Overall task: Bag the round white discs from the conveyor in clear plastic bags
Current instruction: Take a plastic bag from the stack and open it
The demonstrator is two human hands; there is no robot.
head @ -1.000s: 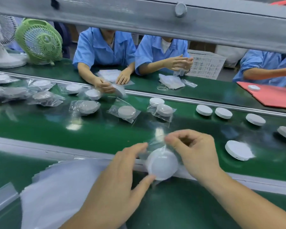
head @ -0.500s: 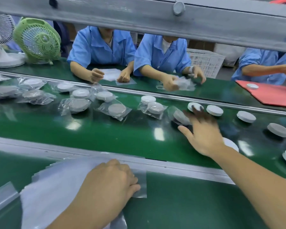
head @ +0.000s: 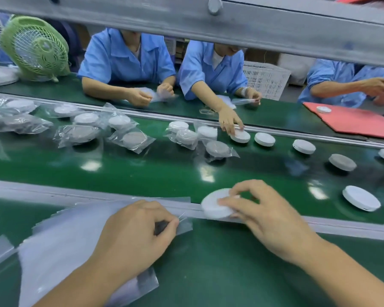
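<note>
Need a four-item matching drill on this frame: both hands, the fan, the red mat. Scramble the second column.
1 right hand
2 left hand
3 green fan
4 red mat

A far left, beyond the belt
B pinches a clear bag
C far right, with a lone disc on it
D grips a white disc at the belt's near edge

Pairs: 1-D, 2-B, 3-A, 4-C

Glossy green conveyor belt (head: 142, 171) mirrors the lights. The discs (head: 361, 197) look like smooth matt white plastic. The bags (head: 60, 235) are thin clear film, the rail (head: 341, 227) dull grey metal.
</note>
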